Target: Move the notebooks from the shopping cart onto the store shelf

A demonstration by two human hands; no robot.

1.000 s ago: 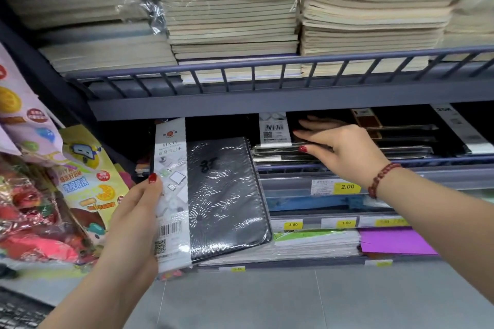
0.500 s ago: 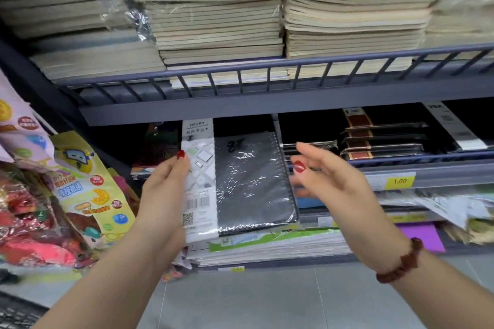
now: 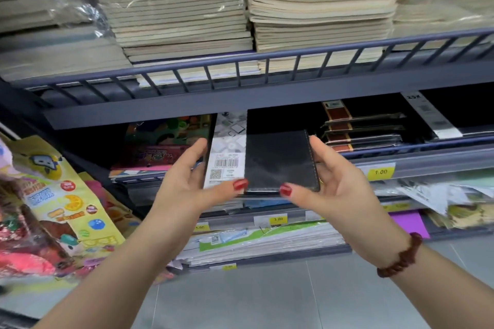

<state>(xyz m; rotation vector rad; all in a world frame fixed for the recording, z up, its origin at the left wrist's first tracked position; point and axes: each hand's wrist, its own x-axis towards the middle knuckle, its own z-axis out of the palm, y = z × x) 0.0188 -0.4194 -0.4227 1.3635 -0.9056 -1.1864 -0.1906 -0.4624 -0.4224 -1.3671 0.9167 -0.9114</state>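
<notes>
A black notebook (image 3: 278, 160) with a white barcode band on its left side is held flat, its far end pushed under the upper shelf into the second shelf (image 3: 427, 155). My left hand (image 3: 192, 181) holds its left edge, thumb on the near edge. My right hand (image 3: 331, 184) holds its right edge, thumb on the near edge too. A stack of similar dark notebooks (image 3: 363, 131) lies on that shelf just to the right. The shopping cart is out of view.
The blue upper shelf rail (image 3: 267, 61) carries tall stacks of beige notebooks (image 3: 320, 8). Colourful books (image 3: 160, 141) lie left of the black notebook. Lower shelves hold wrapped paper pads (image 3: 254, 243). Snack bags (image 3: 48, 195) hang at the left. Grey floor tiles lie below.
The notebook went from upright in my left hand to flat and further into the second shelf. My right hand came off the stack on the right and took the notebook's right edge.
</notes>
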